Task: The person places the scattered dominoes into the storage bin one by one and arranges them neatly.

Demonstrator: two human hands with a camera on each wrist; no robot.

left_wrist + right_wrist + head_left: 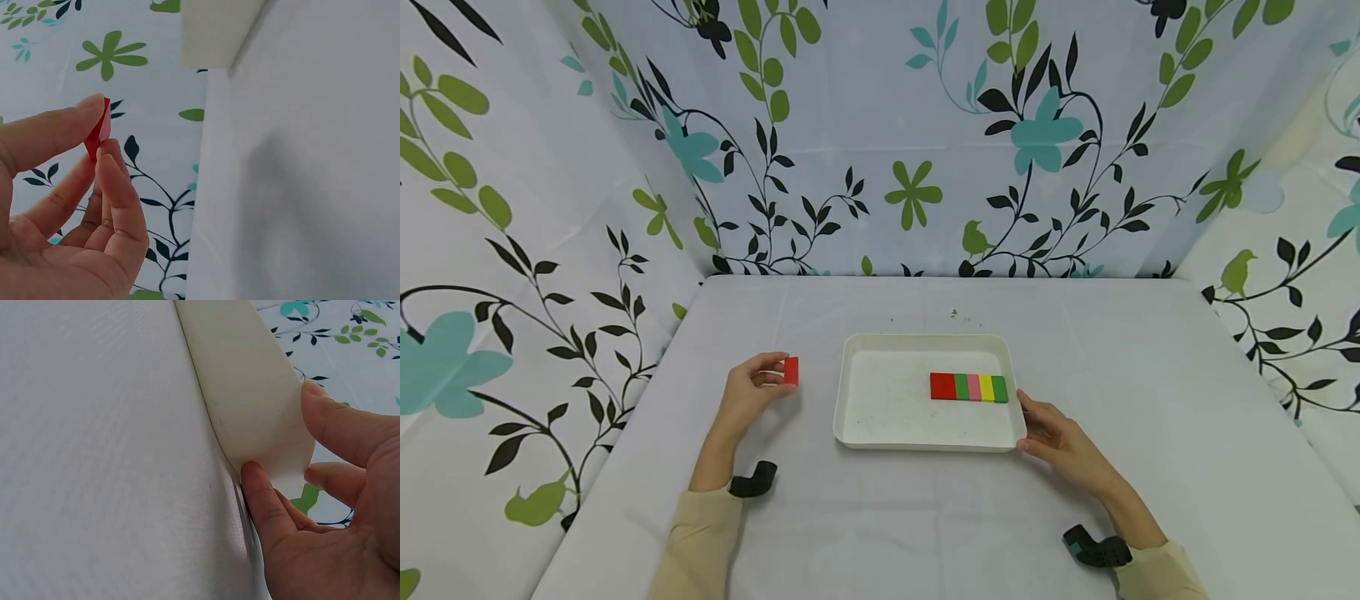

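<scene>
Left of the tray, my left hand pinches a small red rectangular tile between thumb and fingertips. The left wrist view shows the same red tile edge-on, raised above the table. My right hand holds the white tray at its right end, thumb by the near corner and fingers along the side. In the right wrist view, fingertips press the outer wall of the tray. Inside it lies a row of flat tiles: red, green, pink, yellow and green.
A white cloth covers the table. Small dark specks lie behind the tray. Leaf-patterned curtains hang at the back and both sides. Dark wrist-worn devices sit on the left wrist and right wrist.
</scene>
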